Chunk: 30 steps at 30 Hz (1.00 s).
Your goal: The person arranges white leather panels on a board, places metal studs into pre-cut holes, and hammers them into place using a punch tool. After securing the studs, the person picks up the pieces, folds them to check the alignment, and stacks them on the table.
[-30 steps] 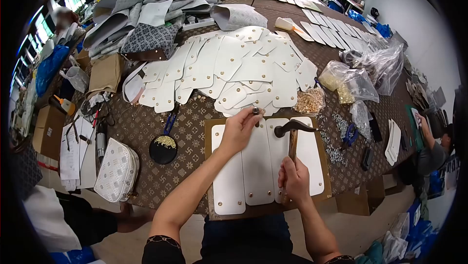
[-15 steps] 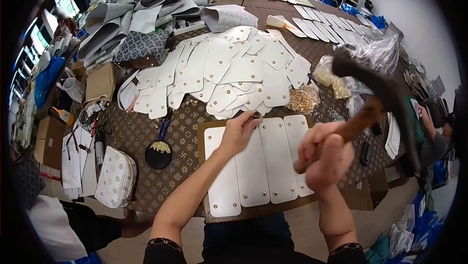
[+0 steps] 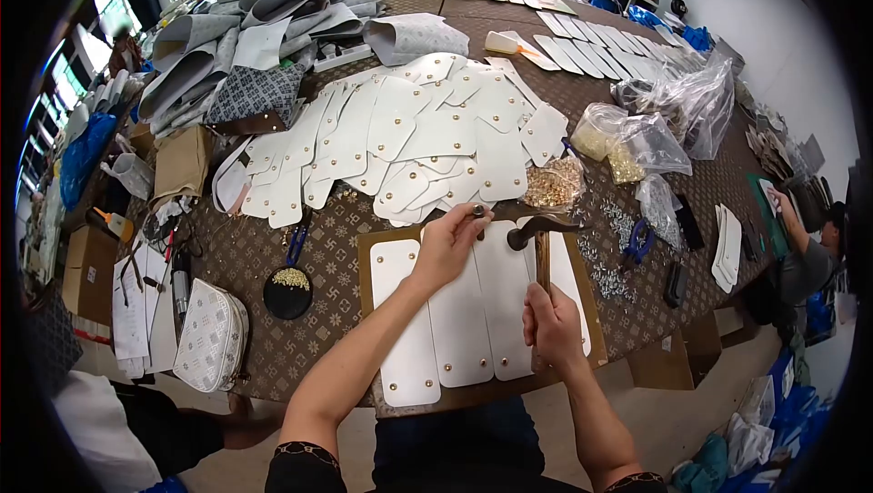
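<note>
My left hand (image 3: 449, 247) pinches a short metal rivet setter (image 3: 479, 211) near the top edge of the white panels. My right hand (image 3: 554, 322) is wrapped round the wooden handle of a hammer (image 3: 543, 261). The dark hammer head hangs just right of the setter, apart from it. Several white panels (image 3: 462, 320) with brass-coloured studs at their ends lie side by side under my hands on a brown board (image 3: 367, 279). The hammer and right hand cover parts of the right-hand panels.
A heap of studded white pieces (image 3: 400, 129) lies beyond the board. Bags of brass studs (image 3: 553, 184) and blue-handled pliers (image 3: 638, 243) lie to the right. Left are a black dish (image 3: 289, 299) of small gold parts and a white patterned pouch (image 3: 211, 338). Other people sit around.
My right hand has swung the hammer down and left, from raised on the right to beside the setter. My left hand keeps its hold on the setter at nearly the same spot.
</note>
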### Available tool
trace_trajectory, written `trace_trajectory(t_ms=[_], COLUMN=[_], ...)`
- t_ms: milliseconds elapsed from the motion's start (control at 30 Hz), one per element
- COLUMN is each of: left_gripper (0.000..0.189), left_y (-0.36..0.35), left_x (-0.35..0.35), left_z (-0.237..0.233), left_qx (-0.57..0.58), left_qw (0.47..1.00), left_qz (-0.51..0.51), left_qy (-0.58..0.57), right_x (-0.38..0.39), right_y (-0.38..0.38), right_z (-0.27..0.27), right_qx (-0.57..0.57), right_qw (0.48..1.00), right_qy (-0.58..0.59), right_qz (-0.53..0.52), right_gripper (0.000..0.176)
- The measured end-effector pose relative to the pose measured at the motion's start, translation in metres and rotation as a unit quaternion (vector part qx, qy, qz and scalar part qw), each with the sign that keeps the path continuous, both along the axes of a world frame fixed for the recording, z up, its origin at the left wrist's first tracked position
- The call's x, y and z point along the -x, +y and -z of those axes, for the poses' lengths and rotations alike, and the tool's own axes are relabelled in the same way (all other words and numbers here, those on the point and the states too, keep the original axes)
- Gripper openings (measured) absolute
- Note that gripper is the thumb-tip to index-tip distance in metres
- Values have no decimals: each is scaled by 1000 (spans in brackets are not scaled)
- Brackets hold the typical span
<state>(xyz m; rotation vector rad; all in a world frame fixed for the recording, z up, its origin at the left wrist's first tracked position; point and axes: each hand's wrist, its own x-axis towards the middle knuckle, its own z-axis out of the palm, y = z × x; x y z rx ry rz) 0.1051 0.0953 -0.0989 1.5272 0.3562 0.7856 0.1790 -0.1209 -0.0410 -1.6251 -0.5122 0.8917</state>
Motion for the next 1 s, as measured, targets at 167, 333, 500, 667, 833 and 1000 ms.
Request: trace_trajectory(t_ms=[167, 333, 500, 667, 833, 1000], left_gripper=[17, 17, 18, 19, 20, 20], left_y=[-2, -2, -2, -3, -11, -18], left_x=[0, 0, -1, -1, -20, -46], left_z=[0, -2, -2, 13, -3, -2], left_qx=[-33, -72, -90, -80, 23, -27], left_qw=[998, 995, 993, 996, 1000, 999], left_qz=[20, 1, -7, -13, -5, 34], left_qy=[46, 67, 71, 48, 3, 8], right_x=[-5, -11, -21, -9, -16, -17], right_y=[-3, -1, 31, 6, -12, -16], right_z=[-13, -121, -66, -35, 17, 32], right_qx=[5, -239, -100, 26, -38, -22], right_qw=[1000, 946, 952, 995, 995, 996], right_qy=[-17, -219, -281, -89, -85, -28], right_qz=[-20, -20, -76, -39, 47, 79], right_gripper=[38, 33, 35, 36, 40, 44])
